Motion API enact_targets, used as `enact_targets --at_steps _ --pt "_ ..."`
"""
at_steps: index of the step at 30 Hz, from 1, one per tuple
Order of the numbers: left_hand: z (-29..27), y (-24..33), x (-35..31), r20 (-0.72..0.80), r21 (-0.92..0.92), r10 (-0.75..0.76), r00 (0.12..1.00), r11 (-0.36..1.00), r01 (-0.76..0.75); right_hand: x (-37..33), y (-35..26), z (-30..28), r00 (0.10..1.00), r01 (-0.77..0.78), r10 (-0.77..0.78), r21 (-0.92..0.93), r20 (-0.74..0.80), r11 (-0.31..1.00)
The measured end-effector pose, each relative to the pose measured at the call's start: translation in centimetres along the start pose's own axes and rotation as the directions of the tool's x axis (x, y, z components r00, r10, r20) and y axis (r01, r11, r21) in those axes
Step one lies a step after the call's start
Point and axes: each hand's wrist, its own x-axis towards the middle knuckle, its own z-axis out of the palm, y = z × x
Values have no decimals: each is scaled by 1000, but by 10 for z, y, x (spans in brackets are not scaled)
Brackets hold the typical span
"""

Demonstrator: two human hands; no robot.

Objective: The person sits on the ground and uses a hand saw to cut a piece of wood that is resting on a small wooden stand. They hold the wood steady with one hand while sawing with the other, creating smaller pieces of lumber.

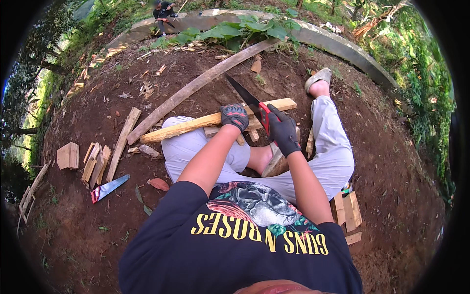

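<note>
Both my hands wear dark work gloves. My left hand [234, 117] is closed over a long, pale wooden plank [188, 125] that lies across my leg and reaches out to the right. Wrapped round the red and black handle of a handsaw [243, 93] is my right hand [284, 132]. The saw's dark blade slants up and left across the plank, just right of my left hand; whether its teeth touch the wood I cannot tell. Short wood pieces [253, 135] lie under the plank, between my legs.
A second handsaw [110, 188] with a red handle lies on the soil at left, near cut wood pieces [96, 164]. A long weathered board [205, 78] runs diagonally ahead. More wood blocks [348, 211] sit by my right hip. A person [164, 15] sits by the low curved wall [338, 44].
</note>
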Motion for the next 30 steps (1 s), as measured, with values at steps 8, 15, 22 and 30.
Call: enact_targets --at_steps 8,15,22,30 --pt "12 0 -3 4 -20 -43 999 999 43 -162 -4 -111 983 -183 180 67 40 981" --pt "20 -8 0 -97 7 59 994 998 -59 -136 -24 -132 939 -327 341 418 43 847" --pt "5 -7 6 29 4 45 999 999 -45 -47 8 -20 994 -82 96 197 -61 977" --pt "-40 -10 34 415 -12 4 910 1000 1 -80 -35 -42 965 212 -169 216 -201 953"
